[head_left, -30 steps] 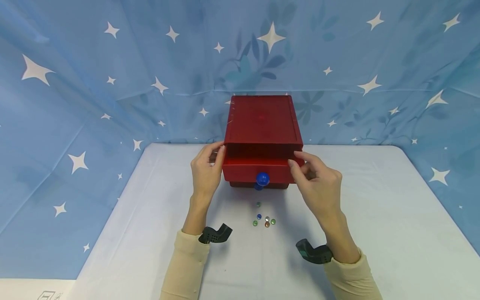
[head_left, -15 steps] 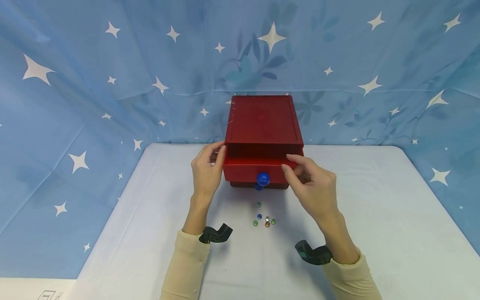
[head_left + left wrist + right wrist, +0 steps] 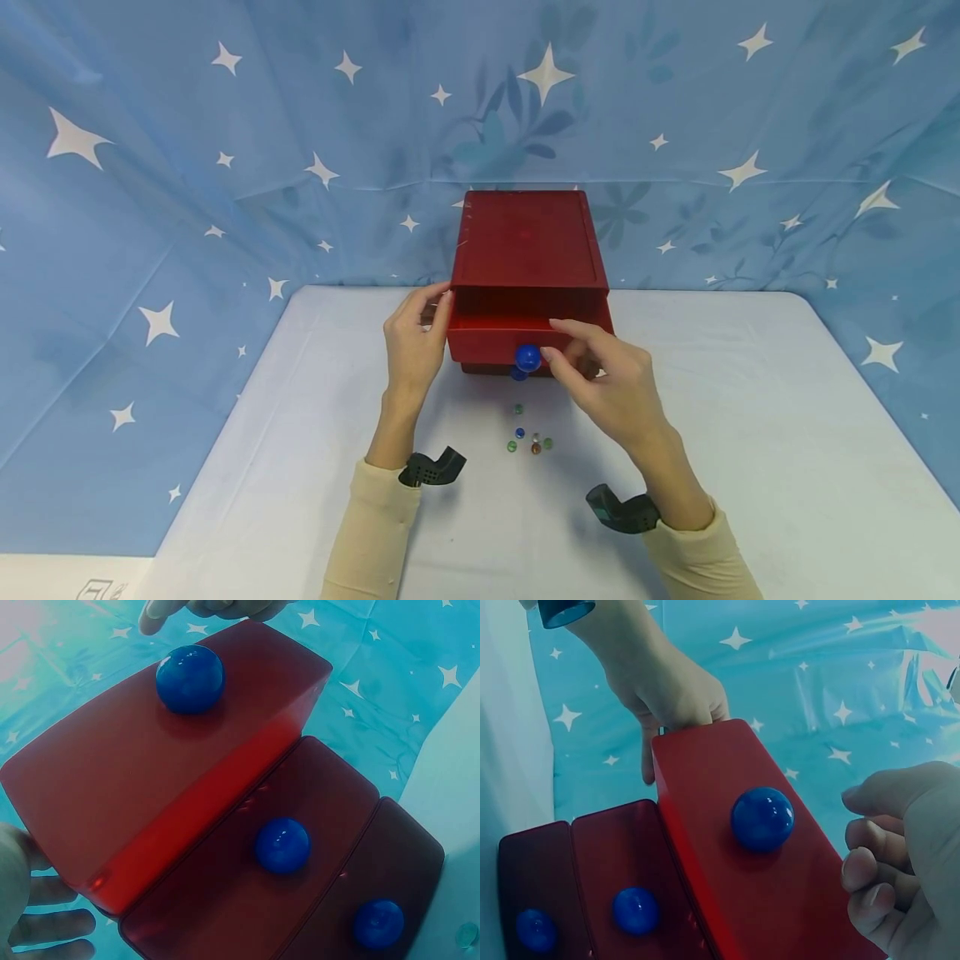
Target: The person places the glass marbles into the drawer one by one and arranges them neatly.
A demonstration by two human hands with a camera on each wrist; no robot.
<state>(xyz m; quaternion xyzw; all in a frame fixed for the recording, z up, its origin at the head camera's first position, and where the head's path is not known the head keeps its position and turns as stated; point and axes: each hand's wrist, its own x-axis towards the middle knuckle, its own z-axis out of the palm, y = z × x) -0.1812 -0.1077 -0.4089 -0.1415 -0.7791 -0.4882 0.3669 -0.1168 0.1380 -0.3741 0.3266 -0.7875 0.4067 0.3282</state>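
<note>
A red drawer cabinet (image 3: 525, 242) stands at the back of the table, its top drawer (image 3: 720, 772) pulled out. A round blue knob (image 3: 528, 358) sits on that drawer's front. My left hand (image 3: 415, 342) rests at the drawer's left side; in the left wrist view its fingers (image 3: 52, 924) extend straight beside the red side. Just right of the top knob is my right hand (image 3: 607, 375), its fingers loosely bent with nothing between them. The right wrist view shows a gap between these fingers (image 3: 877, 851) and the knob. Two lower drawers (image 3: 247, 877) are closed.
Several small glass pieces, among them a blue one (image 3: 520, 433), a green one (image 3: 512, 447) and a brown one (image 3: 536, 448), lie on the white table (image 3: 487, 533) before the cabinet. A blue star-printed cloth (image 3: 337, 125) hangs behind.
My right hand has moved left and toward me, from the drawer's right end to beside the blue knob. The left hand stays at the left side, and the drawer has not moved.
</note>
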